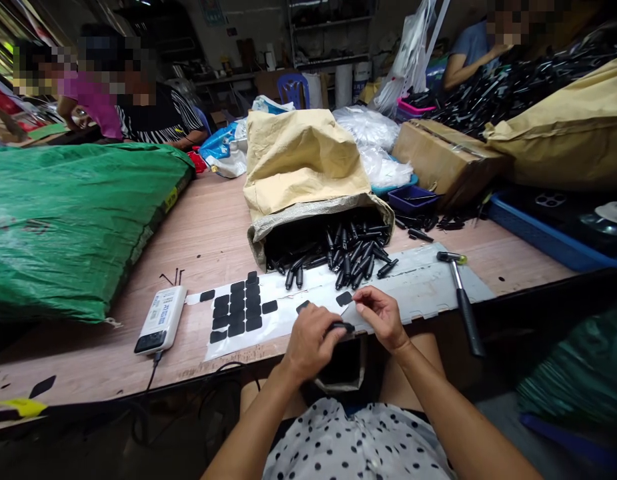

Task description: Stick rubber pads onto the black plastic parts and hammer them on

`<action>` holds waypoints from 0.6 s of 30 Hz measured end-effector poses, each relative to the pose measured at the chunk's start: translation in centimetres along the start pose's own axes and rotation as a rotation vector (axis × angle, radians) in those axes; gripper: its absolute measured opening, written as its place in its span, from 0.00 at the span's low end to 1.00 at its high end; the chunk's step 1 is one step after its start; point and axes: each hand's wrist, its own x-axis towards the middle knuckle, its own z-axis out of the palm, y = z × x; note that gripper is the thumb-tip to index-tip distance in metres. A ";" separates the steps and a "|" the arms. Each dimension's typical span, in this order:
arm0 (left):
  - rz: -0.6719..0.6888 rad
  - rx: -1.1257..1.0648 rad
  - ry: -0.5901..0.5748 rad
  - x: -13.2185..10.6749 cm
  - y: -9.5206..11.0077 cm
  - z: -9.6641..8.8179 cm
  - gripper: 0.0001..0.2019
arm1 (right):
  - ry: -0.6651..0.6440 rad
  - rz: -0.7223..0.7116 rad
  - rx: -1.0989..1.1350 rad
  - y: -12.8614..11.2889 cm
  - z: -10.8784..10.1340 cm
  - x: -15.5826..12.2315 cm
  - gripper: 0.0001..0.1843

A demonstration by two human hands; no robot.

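Observation:
At the table's front edge, my left hand (312, 341) is wrapped around a small black tubular part (343, 327), whose end sticks out past the thumb. Close to its right, my right hand (382, 319) has thumb and forefinger pinched together; whatever is between them is too small to make out. A black rounded-square patch (343, 298) lies just beyond the hands, and another is partly hidden behind my left hand. More such black patches (237, 308) lie in rows on a white sheet (283, 327) to the left. Behind the hands, black tubular parts (355, 257) spill from a tan sack (303, 160).
A hammer (461, 300) lies at the right, its handle over the table edge. To the left are a white power bank (161, 319) with a cable and a big green sack (78, 220). A cardboard box (445, 157) and blue tray (548, 237) stand right. Several people sit beyond.

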 end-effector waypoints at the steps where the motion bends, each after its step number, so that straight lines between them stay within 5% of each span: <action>1: 0.033 -0.022 -0.044 -1.0 0.7 0.5 0.10 | 0.000 -0.001 0.001 0.0 0.0 0.0 0.10; 5: -0.006 -0.094 -0.225 -5.4 1.4 4.4 0.09 | 0.000 0.010 -0.014 0.0 0.1 0.0 0.11; 10: -0.438 -0.118 -0.118 -7.5 -0.4 8.1 0.15 | -0.011 -0.006 -0.013 -0.1 0.1 0.0 0.10; 14: -0.304 -0.145 -0.065 -5.7 0.3 5.6 0.14 | -0.019 -0.011 -0.002 0.0 0.0 0.0 0.09; 16: -0.200 -0.112 0.091 -3.6 0.4 2.8 0.09 | -0.018 -0.016 0.007 0.2 0.0 0.0 0.08; 18: -0.243 -0.015 0.328 -0.9 -0.6 -0.2 0.09 | -0.012 -0.023 0.012 0.3 0.1 0.0 0.08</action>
